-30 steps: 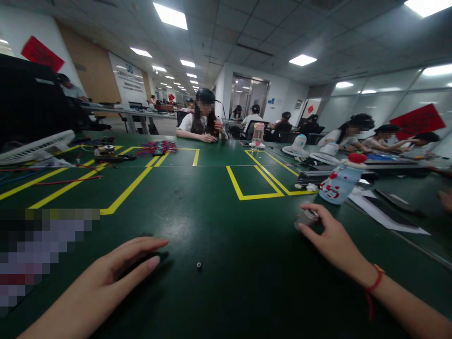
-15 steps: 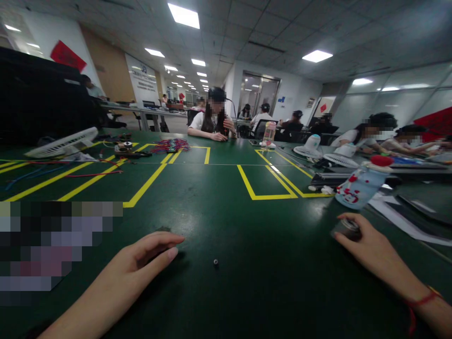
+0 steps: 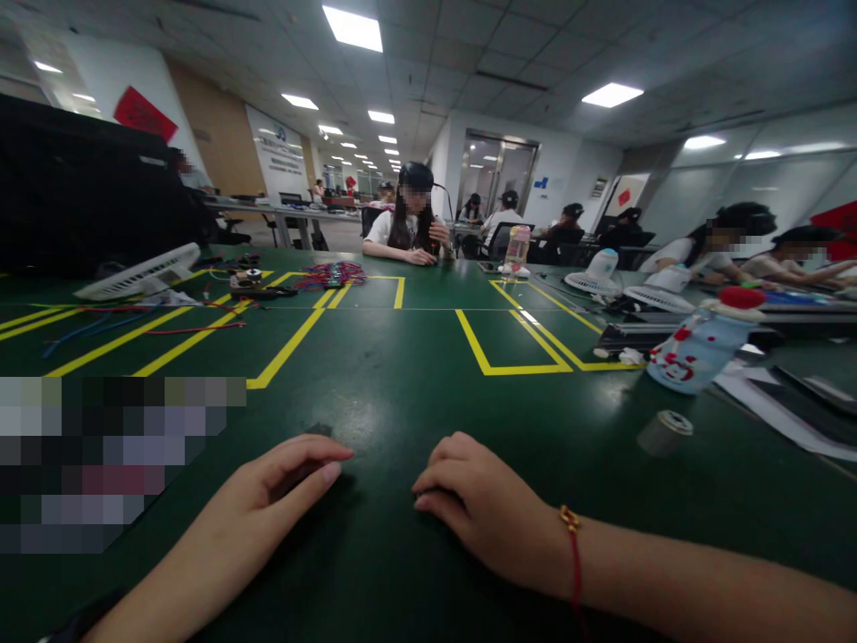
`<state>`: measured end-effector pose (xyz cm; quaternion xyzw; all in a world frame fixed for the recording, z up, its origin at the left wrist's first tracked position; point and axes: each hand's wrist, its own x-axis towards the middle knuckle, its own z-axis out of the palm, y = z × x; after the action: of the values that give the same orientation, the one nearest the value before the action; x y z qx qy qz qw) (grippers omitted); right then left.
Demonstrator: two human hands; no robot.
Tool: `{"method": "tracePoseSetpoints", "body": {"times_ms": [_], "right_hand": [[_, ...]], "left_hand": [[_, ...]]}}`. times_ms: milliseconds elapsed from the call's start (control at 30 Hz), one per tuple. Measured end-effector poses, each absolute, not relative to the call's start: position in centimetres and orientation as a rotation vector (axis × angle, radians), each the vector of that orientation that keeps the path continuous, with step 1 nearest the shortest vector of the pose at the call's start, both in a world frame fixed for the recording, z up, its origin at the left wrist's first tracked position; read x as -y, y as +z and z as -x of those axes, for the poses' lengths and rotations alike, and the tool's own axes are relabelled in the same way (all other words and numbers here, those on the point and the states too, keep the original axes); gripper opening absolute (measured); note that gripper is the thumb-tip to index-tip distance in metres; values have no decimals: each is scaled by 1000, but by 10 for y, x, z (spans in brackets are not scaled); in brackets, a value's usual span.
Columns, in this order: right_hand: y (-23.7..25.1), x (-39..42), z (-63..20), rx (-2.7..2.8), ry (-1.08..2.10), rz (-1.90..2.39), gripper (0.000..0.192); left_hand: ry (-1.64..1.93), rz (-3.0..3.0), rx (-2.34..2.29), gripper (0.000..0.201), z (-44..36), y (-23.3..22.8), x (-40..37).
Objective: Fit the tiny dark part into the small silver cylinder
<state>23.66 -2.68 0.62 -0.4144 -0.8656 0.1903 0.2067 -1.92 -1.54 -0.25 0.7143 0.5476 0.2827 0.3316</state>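
My right hand (image 3: pixel 482 509) rests low over the green table, thumb and fingertips pinched together. They close on a small dark round part, of which only a trace shows between the fingertips. Across a gap, my left hand (image 3: pixel 281 482) hovers near the tabletop with its thumb apart from its curved fingers and nothing visible in it. Beyond my right wrist stands a small grey cylinder (image 3: pixel 664 434) with a shiny, holed top. Neither hand touches it.
Behind the cylinder stands a light-blue bottle (image 3: pixel 700 348) with a red top. White fans (image 3: pixel 593 275) and a pink bottle (image 3: pixel 517 252) are farther back. Red wires (image 3: pixel 331 274) lie at the back left. A person (image 3: pixel 408 219) sits opposite.
My right hand has let go of the grey cylinder, leaving it standing on the table, and moved left to the small dark part. My left hand has hardly moved.
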Motion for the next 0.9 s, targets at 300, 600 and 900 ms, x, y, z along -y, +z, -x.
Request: {"method": "tracePoseSetpoints", "body": {"times_ms": [300,600,900], "right_hand": [[49,41,-432,1851,-411,1836,29],[26,54,-501,1563,-69,2302,50],[18,57,-503,1523,-97,2236,54]], "left_hand": [[737,-1754,-1467,29,10,2,14],[735,-1696,-1453,27,9,6,18],[720,-1754,-1457,27,10,5,17]]}}
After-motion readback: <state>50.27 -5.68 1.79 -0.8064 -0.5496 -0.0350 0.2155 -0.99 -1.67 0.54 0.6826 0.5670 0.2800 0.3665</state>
